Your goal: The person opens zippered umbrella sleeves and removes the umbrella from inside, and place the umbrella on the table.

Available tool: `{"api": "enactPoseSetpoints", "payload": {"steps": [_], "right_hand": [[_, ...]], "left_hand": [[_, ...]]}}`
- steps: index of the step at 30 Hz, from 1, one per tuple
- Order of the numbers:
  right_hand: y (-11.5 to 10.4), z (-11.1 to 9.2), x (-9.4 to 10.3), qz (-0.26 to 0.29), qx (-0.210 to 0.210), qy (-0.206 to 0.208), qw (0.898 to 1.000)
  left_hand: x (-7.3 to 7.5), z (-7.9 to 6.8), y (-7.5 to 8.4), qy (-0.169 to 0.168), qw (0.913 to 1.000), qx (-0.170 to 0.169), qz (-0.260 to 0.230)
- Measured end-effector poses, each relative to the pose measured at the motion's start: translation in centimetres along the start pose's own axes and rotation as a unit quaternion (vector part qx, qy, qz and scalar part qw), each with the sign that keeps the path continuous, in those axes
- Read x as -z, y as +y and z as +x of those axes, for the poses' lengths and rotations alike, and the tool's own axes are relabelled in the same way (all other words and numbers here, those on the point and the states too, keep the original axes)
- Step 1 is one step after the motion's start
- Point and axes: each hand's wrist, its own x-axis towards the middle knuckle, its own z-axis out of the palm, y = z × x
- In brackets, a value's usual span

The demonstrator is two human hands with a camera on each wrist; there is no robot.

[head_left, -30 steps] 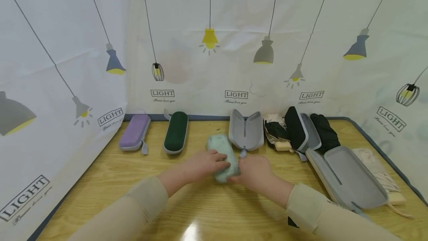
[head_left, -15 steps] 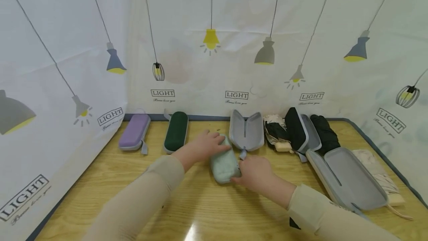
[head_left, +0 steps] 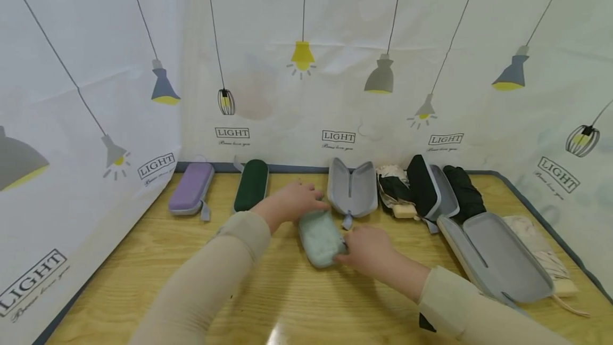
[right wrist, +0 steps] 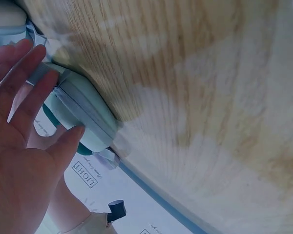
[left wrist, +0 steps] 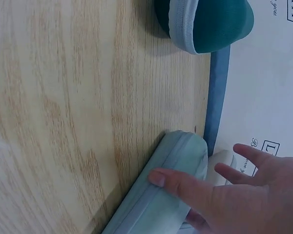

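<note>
A mint-green zip case [head_left: 320,236] lies on the table between both hands. My left hand [head_left: 294,201] grips its far end; in the left wrist view the thumb presses one side, a finger shows behind the case, and two other fingers stick out past it. At the case's right near corner, my right hand [head_left: 369,249] holds the ribbon zipper pull [right wrist: 39,73], with its fingers partly hiding it. The zipper slider [right wrist: 57,88] shows beside the index finger, and the right thumb lies near the case. Its zipper looks shut where visible.
A purple zip case [head_left: 191,188] and a dark green one [head_left: 251,185] stand at the back left. Opened grey-lined cases [head_left: 351,188] [head_left: 510,257] lie behind and to the right. Folded black fabric bundles [head_left: 463,193] and a cream bundle [head_left: 531,238] lie among them.
My left hand has slid from the mint-green case's left side to its far end. The case has shifted slightly towards me, and my right hand has moved a little the same way.
</note>
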Motion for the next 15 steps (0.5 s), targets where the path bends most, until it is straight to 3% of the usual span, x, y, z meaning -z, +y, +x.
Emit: {"api": "enactPoseSetpoints", "payload": {"steps": [6,11,15], "right_hand": [[1.3,-0.4,-0.2,0.044,0.003,-0.018,0.999],[2.5,-0.5,-0.5,0.068,0.003,-0.012,0.998],[3.2,-0.3,-0.7,0.119,0.003,-0.018,0.993]], "left_hand": [[-0.3,-0.5,0.1,-0.013,0.9972,0.004,-0.074],[-1.2,-0.8,0.0,-0.032,0.9844,0.020,-0.172],[-1.3,-1.1,0.2,-0.021,0.9789,0.020,-0.202]]}}
